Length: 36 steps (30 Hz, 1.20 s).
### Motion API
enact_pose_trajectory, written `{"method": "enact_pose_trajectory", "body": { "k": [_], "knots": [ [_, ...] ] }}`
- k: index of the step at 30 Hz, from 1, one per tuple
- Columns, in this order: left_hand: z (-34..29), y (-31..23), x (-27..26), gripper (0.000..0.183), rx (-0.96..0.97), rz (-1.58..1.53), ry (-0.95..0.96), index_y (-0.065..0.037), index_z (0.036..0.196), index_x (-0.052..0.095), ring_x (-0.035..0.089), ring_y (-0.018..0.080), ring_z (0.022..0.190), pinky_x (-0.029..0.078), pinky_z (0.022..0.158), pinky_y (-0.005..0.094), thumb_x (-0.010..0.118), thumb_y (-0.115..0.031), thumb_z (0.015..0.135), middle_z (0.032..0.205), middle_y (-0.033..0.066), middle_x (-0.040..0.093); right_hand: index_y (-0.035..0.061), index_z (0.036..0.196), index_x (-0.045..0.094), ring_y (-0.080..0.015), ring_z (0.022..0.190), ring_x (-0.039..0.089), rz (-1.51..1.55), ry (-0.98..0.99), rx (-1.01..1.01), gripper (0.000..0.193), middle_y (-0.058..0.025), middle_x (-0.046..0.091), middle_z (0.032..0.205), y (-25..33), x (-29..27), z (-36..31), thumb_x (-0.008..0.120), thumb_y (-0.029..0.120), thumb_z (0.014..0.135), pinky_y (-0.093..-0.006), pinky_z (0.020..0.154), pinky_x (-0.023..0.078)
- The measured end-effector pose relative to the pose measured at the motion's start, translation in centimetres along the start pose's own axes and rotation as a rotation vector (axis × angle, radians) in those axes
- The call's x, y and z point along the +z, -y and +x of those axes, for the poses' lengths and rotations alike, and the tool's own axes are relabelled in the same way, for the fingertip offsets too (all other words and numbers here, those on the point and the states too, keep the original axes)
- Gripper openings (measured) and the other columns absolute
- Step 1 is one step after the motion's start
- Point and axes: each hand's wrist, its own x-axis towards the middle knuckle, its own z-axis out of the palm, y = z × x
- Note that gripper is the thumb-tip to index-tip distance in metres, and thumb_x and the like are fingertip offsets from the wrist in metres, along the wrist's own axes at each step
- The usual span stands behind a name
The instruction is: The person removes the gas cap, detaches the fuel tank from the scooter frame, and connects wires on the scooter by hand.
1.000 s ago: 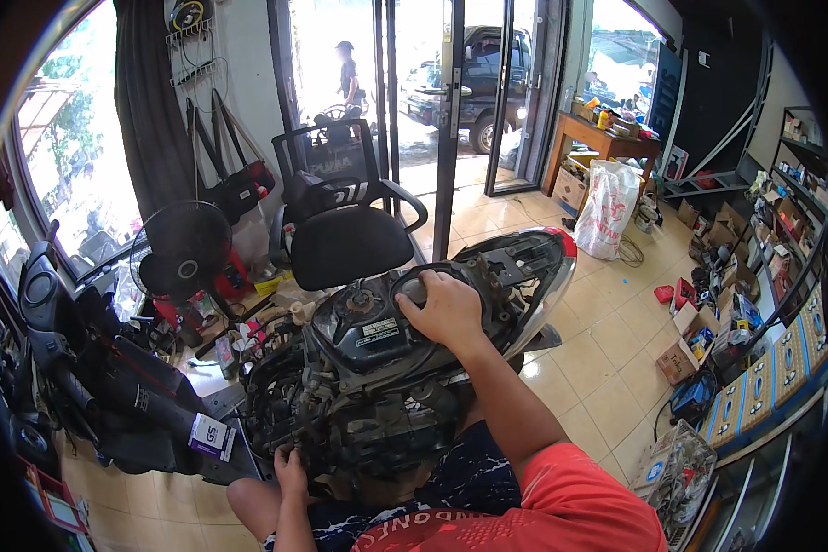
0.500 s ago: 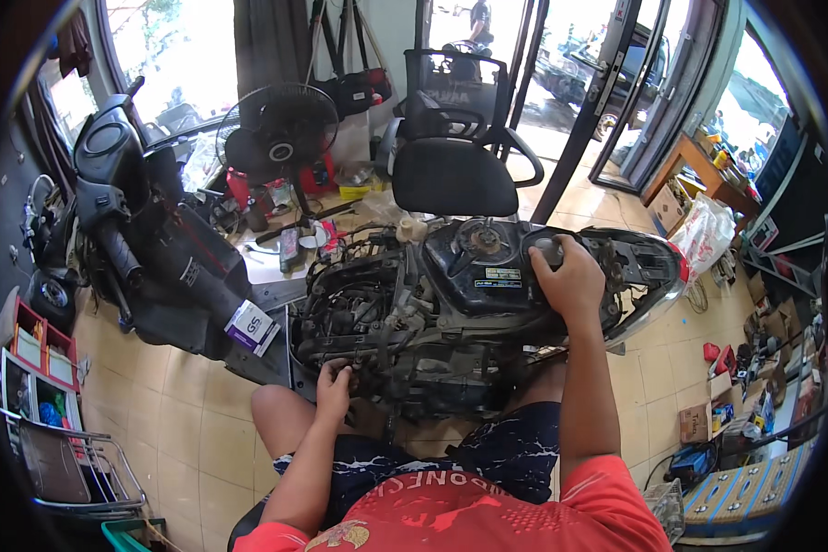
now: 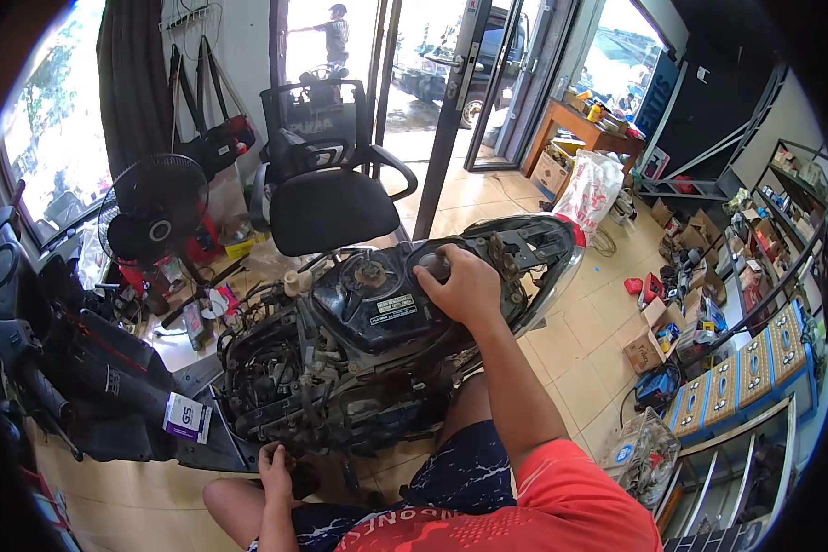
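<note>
A stripped scooter body lies in front of me, with bare frame, engine parts and a black fuel tank (image 3: 345, 317) showing. Just right of the tank's round, rusty fitting (image 3: 368, 274), my right hand (image 3: 465, 287) curls its fingers over a rounded dark part (image 3: 435, 267). Whether that part is loose or fixed cannot be made out. My left hand (image 3: 274, 469) is at the near lower edge of the frame, by the dark floorboard. Its fingers are pinched together, and anything between them is hidden.
At left, a white and purple box (image 3: 188, 419) rests on the scooter's floorboard. A black office chair (image 3: 333, 207) and a fan (image 3: 156, 212) stand behind the scooter. Cardboard boxes (image 3: 649, 350) and loose parts line the right side. A person (image 3: 337, 41) is outside the doorway.
My view has swung to the right, so the scooter and room sit farther left in the picture. My right hand stays on the rounded part, my left by the frame's lower edge.
</note>
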Motion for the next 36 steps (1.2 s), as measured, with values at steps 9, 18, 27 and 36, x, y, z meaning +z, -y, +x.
{"method": "enact_pose_trajectory", "body": {
  "k": [9, 18, 27, 36],
  "knots": [
    [1.8, -1.1, -1.4, 0.013, 0.065, 0.129, 0.004, -0.006, 0.108, 0.057, 0.055, 0.0101, 0.068, 0.046, 0.060, 0.0247, 0.060, -0.016, 0.099, 0.082, 0.0011, 0.058, 0.0048, 0.099, 0.067, -0.0328, 0.093, 0.070, 0.029, -0.087, -0.038, 0.050, -0.0134, 0.072, 0.095, -1.5, -0.3, 0.0, 0.068, 0.052, 0.084, -0.0439, 0.080, 0.055],
    [2.7, 0.3, -5.3, 0.020, 0.227, 0.414, -0.043, -0.001, 0.101, 0.065, 0.061, 0.0158, 0.082, 0.051, 0.077, 0.0309, 0.067, -0.019, 0.094, 0.091, 0.0077, 0.067, 0.0033, 0.119, 0.067, -0.0342, 0.105, 0.068, -0.002, 0.027, -0.016, 0.065, -0.0180, 0.071, 0.110, -0.5, 0.0, 0.2, 0.067, 0.058, 0.083, -0.0442, 0.089, 0.053],
    [0.6, -1.5, -6.7, 0.032, 0.310, 0.627, -0.102, -0.001, 0.108, 0.066, 0.067, 0.0225, 0.094, 0.053, 0.084, 0.0362, 0.070, -0.027, 0.089, 0.100, 0.0136, 0.071, -0.0001, 0.118, 0.066, -0.0402, 0.101, 0.068, -0.073, -0.033, -0.033, 0.058, -0.0241, 0.071, 0.107, -0.5, -0.7, -0.7, 0.066, 0.050, 0.088, -0.0482, 0.088, 0.053],
    [0.0, -2.0, -11.0, 0.034, 0.336, 0.522, -0.042, -0.001, 0.109, 0.065, 0.068, 0.0227, 0.091, 0.053, 0.084, 0.0356, 0.069, -0.028, 0.089, 0.099, 0.0131, 0.071, -0.0003, 0.120, 0.065, -0.0411, 0.104, 0.067, -0.071, 0.018, -0.045, 0.057, -0.0247, 0.070, 0.110, 1.4, -0.1, -0.1, 0.065, 0.048, 0.089, -0.0474, 0.089, 0.052]
  ]
}}
